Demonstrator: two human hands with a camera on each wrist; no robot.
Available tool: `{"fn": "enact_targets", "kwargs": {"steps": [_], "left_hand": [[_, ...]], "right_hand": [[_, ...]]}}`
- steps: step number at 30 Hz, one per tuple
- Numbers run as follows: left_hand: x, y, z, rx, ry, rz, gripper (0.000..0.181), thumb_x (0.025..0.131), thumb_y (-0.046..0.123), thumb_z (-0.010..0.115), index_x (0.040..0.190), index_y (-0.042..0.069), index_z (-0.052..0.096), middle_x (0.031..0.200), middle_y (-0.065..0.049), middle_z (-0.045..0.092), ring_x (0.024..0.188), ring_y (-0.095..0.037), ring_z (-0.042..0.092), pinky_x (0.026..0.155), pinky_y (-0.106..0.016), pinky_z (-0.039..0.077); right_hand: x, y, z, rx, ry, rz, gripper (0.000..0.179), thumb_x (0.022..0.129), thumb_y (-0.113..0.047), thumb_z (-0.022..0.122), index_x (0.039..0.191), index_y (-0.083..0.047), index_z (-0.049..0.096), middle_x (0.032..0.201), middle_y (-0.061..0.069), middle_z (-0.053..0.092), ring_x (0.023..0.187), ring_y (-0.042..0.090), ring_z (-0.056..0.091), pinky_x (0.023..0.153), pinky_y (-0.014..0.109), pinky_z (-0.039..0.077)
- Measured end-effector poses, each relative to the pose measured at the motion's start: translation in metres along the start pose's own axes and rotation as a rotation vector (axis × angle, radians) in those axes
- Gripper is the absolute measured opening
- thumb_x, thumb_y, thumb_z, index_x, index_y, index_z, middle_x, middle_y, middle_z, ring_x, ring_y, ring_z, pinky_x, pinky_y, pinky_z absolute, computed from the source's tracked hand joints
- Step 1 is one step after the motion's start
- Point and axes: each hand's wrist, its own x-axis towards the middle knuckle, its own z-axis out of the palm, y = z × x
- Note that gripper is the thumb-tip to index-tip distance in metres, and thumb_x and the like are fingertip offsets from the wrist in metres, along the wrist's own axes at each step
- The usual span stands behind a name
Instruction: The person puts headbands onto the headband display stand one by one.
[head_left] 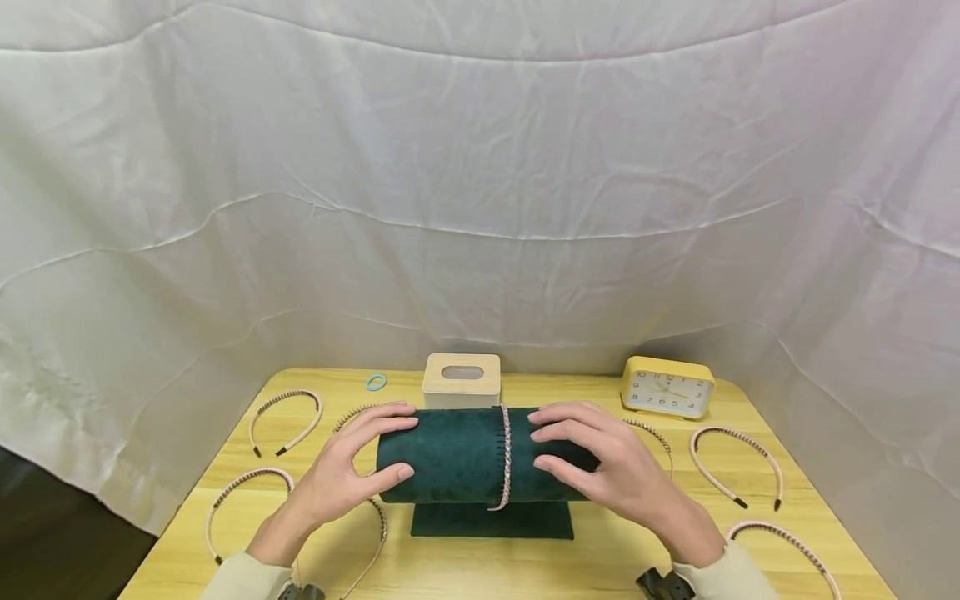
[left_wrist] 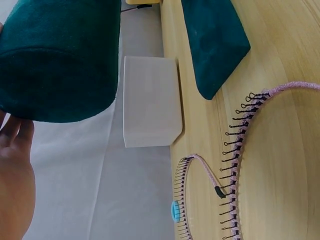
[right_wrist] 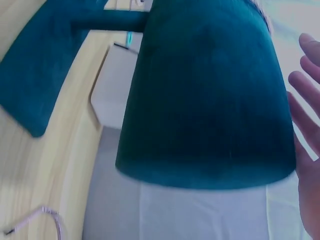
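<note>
A dark green velvet display stand with a thick horizontal roll (head_left: 442, 454) and a flat base (head_left: 491, 522) stands in the middle of the table. Around the roll, just right of its middle, sits a pink braided headband (head_left: 506, 458) with dark loops along one edge. My left hand (head_left: 341, 471) rests at the roll's left end, fingertips over the top and thumb in front. At the right end is my right hand (head_left: 615, 458), its fingers spread and slightly bent beside the velvet. In the right wrist view, the right fingers (right_wrist: 307, 117) lie along the roll's side.
Similar headbands lie on both sides, including one far left (head_left: 318, 408) and one far right (head_left: 776, 467). Behind the stand is a tissue box (head_left: 461, 379) with a wooden lid. A yellow clock (head_left: 667, 387) stands back right; a blue ring (head_left: 377, 382) lies back left.
</note>
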Motion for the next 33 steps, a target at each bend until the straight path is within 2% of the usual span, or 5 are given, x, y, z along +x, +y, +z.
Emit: {"fn": "enact_targets", "kwargs": {"steps": [8, 20, 24, 27, 33], "left_hand": [[0.000, 0.000, 0.000, 0.008, -0.005, -0.015, 0.059, 0.092, 0.019, 0.090, 0.146, 0.030, 0.068, 0.157, 0.002, 0.060, 0.148, -0.017, 0.053, 0.123, -0.019, 0.036], [0.000, 0.001, 0.000, 0.004, 0.002, -0.004, 0.059, 0.091, 0.017, 0.090, 0.146, 0.028, 0.069, 0.157, 0.001, 0.060, 0.148, -0.016, 0.053, 0.123, -0.018, 0.036], [0.000, 0.001, 0.000, 0.010, 0.000, -0.005, 0.060, 0.092, 0.018, 0.090, 0.146, 0.029, 0.068, 0.157, 0.001, 0.060, 0.148, -0.016, 0.053, 0.123, -0.018, 0.036], [0.000, 0.000, 0.000, 0.018, -0.004, -0.010, 0.059, 0.092, 0.019, 0.090, 0.146, 0.030, 0.068, 0.158, 0.003, 0.059, 0.148, -0.016, 0.053, 0.123, -0.019, 0.035], [-0.001, -0.001, 0.000, 0.026, -0.006, -0.013, 0.059, 0.092, 0.019, 0.090, 0.146, 0.030, 0.068, 0.158, 0.003, 0.059, 0.149, -0.016, 0.053, 0.124, -0.019, 0.035]], "right_hand": [[-0.017, 0.013, -0.030, -0.016, 0.091, -0.044, 0.027, 0.105, -0.035, 0.075, 0.114, -0.011, 0.081, 0.121, 0.012, 0.077, 0.115, 0.022, 0.072, 0.110, 0.014, 0.049], [-0.064, 0.027, -0.070, -0.130, 0.123, 0.077, 0.038, 0.106, -0.048, 0.070, 0.121, -0.015, 0.081, 0.120, 0.010, 0.079, 0.124, 0.005, 0.069, 0.111, 0.009, 0.046], [-0.082, 0.033, -0.083, -0.141, 0.126, 0.114, 0.030, 0.099, -0.034, 0.083, 0.121, -0.014, 0.081, 0.119, 0.008, 0.079, 0.125, 0.002, 0.068, 0.111, 0.010, 0.045], [-0.096, 0.036, -0.092, -0.153, 0.121, 0.148, 0.034, 0.088, -0.017, 0.092, 0.120, -0.014, 0.081, 0.118, 0.007, 0.079, 0.124, 0.001, 0.067, 0.111, 0.010, 0.045], [-0.120, 0.043, -0.107, -0.195, 0.150, 0.203, 0.040, 0.078, -0.005, 0.094, 0.116, -0.012, 0.082, 0.117, 0.007, 0.079, 0.124, -0.003, 0.067, 0.111, 0.009, 0.044]]}}
